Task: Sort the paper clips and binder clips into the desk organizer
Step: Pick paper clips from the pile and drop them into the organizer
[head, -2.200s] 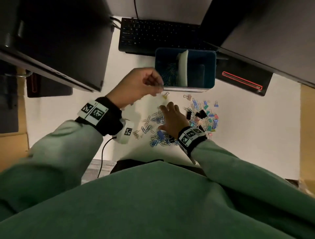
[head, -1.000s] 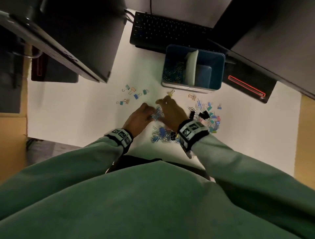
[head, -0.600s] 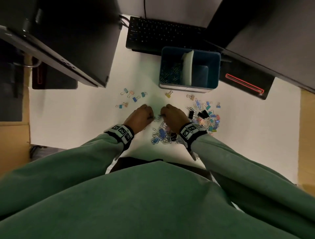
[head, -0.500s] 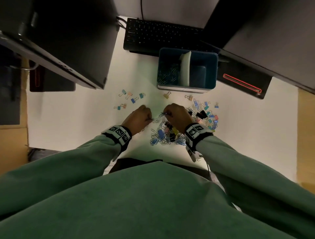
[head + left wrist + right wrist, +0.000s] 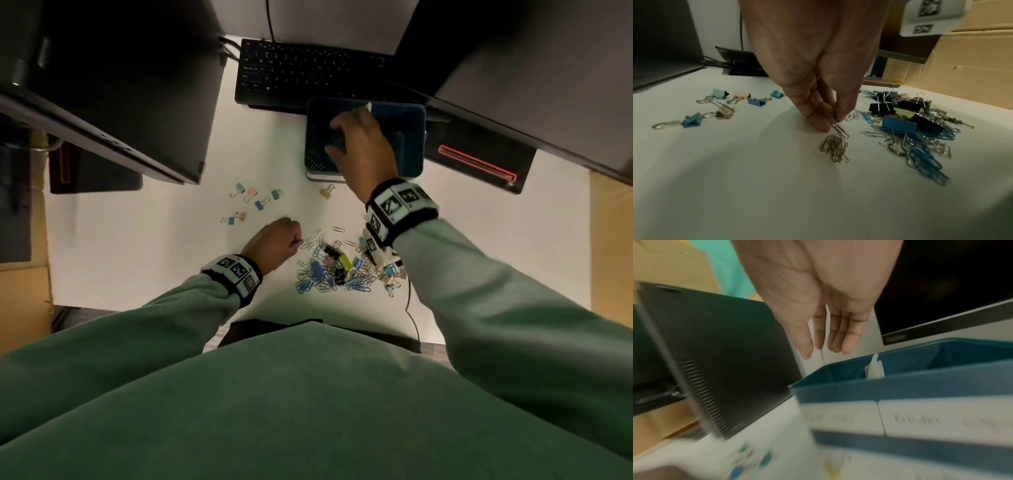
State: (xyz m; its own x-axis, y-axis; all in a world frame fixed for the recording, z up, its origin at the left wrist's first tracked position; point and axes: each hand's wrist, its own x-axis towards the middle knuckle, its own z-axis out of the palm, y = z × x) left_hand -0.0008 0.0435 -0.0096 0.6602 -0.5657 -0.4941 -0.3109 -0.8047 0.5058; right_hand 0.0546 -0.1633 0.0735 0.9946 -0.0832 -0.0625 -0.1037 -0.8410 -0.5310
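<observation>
A blue desk organizer with a white divider stands before the keyboard; paper clips lie in its left compartment. My right hand hovers over that left compartment, fingers straight and holding nothing. My left hand sits low on the desk and pinches silver paper clips at the left edge of the mixed pile of paper clips and binder clips. More silver clips lie just below its fingertips. Several small coloured binder clips lie apart at the left.
A black keyboard lies behind the organizer. Dark monitors overhang the white desk on the left and at the right. A yellow binder clip sits alone before the organizer. A black cable runs off the front edge.
My right hand has left the pile, risen to the organizer's left compartment and now shows straight fingers. My left hand stays at the pile's left edge, still pinching clips.
</observation>
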